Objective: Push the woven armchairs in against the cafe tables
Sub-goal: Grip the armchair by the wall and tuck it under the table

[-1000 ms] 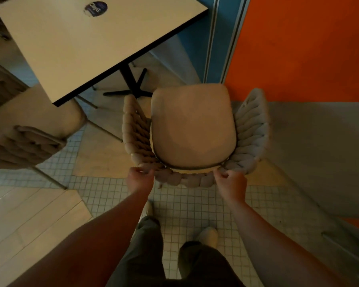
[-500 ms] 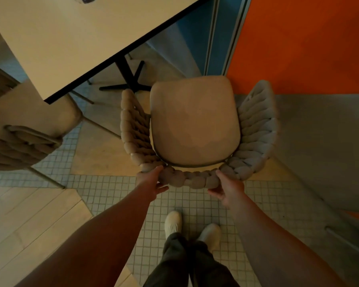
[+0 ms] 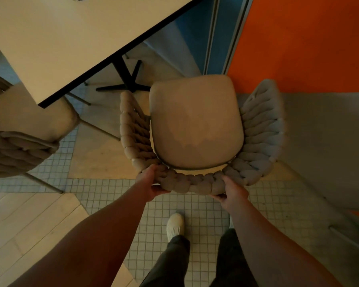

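Note:
A woven armchair (image 3: 195, 123) with a beige seat cushion and thick braided arms stands in the middle of the head view, its front facing away from me. My left hand (image 3: 151, 184) grips the left end of its braided backrest. My right hand (image 3: 233, 192) grips the backrest's right end. The cream square cafe table (image 3: 71, 36) with a black edge lies at the upper left, its corner apart from the chair's front left. Its black pedestal foot (image 3: 124, 81) shows just beyond the chair's left arm.
A second woven armchair (image 3: 19, 139) sits at the left, partly under the table. An orange wall (image 3: 305, 42) and a blue panel (image 3: 195, 38) rise close behind the chair. A grey ledge (image 3: 327, 146) runs along the right. My feet stand on small-tiled floor (image 3: 197, 216).
Both hands slid from the top of the backrest to grip lower around its outer side. The chair and my view moved a little forward, toward the table and wall.

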{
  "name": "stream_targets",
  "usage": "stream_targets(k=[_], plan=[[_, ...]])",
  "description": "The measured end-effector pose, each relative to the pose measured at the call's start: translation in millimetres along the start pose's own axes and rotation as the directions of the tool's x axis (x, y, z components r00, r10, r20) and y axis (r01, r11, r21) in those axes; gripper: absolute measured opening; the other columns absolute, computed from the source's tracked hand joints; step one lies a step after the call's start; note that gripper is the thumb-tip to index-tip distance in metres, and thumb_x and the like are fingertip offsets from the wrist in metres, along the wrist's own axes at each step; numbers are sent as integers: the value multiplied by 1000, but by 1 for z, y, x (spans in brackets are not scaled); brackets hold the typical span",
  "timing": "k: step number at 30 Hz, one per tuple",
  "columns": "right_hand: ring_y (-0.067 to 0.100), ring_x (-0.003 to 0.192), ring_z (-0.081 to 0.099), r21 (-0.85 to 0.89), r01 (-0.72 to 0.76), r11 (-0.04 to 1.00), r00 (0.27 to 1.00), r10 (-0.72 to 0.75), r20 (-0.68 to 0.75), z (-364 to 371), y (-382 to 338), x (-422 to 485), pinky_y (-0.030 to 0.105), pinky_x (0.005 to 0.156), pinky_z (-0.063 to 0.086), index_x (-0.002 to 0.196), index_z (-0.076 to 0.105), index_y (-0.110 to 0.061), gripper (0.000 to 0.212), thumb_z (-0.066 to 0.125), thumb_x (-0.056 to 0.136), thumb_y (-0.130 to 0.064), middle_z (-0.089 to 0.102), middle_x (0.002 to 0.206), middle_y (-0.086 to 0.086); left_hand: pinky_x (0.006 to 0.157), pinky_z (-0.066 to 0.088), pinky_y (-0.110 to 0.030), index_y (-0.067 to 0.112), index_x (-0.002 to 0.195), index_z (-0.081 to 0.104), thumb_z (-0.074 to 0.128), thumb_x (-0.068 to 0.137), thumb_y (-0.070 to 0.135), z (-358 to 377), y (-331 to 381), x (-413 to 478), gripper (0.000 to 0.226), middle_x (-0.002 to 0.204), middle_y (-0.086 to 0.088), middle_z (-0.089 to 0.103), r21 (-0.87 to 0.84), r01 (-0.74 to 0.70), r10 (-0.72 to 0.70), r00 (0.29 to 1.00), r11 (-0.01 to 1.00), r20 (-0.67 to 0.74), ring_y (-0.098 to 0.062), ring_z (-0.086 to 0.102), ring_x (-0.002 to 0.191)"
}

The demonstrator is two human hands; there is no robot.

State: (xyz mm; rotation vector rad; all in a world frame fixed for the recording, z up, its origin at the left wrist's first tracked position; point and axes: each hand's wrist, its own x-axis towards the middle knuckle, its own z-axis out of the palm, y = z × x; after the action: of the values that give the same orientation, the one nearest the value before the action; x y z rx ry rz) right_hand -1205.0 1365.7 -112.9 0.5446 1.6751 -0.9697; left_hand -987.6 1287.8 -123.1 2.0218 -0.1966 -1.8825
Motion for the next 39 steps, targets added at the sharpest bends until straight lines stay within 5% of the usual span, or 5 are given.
stream_targets(k=[9, 26, 33, 36, 39], plan=[[39, 116, 59, -49, 37, 998, 999, -37, 4, -14, -22, 7, 52, 69, 55, 124, 57, -7, 39, 73, 88, -9, 59, 130, 19, 69, 59, -55, 12, 89, 62, 54, 100, 22, 21, -13, -9, 17, 101, -18, 67, -66, -52, 45, 994, 996, -101, -37, 68, 86], [38, 109, 61, -333, 117, 936, 984, -63, 169, -26, -126, 59, 62, 81, 56, 92, 58, -8, 21, 76, 82, -4, 62, 119, 17, 62, 59, -48, 10, 103, 67, 50, 98, 24, 101, -51, -22, 22, 107, -18, 70, -340, -57, 8, 990, 939, -143, -36, 69, 94], [34, 93, 68, -481, 197, 854, 959, -66, 276, -27, -153, 72, 48, 57, 61, 105, 62, -10, 29, 80, 82, -16, 67, 109, 15, 66, 62, -48, 11, 119, 59, 60, 97, 36, 105, -51, -22, 34, 111, -19, 70, -319, -66, 9, 984, 945, -177, -36, 72, 93], [29, 72, 73, -665, 361, 654, 929, -191, 317, -40, -161, 62, 41, 58, 62, 104, 64, -10, 34, 74, 87, -39, 71, 96, 11, 67, 63, -44, 12, 106, 66, 66, 88, 56, 89, -57, -36, 48, 95, -12, 76, -42, -105, 91, 965, 994, -247, -28, 76, 82], [22, 64, 69, -891, 448, -72, 799, -415, 435, -54, -177, 52, 30, 53, 58, 85, 65, -11, 61, 54, 84, -71, 70, 81, 6, 60, 61, -35, 16, 71, 72, 59, 84, 70, 71, -65, -54, 56, 61, 1, 73, 556, -199, 452, 814, 807, -365, -14, 71, 59]])
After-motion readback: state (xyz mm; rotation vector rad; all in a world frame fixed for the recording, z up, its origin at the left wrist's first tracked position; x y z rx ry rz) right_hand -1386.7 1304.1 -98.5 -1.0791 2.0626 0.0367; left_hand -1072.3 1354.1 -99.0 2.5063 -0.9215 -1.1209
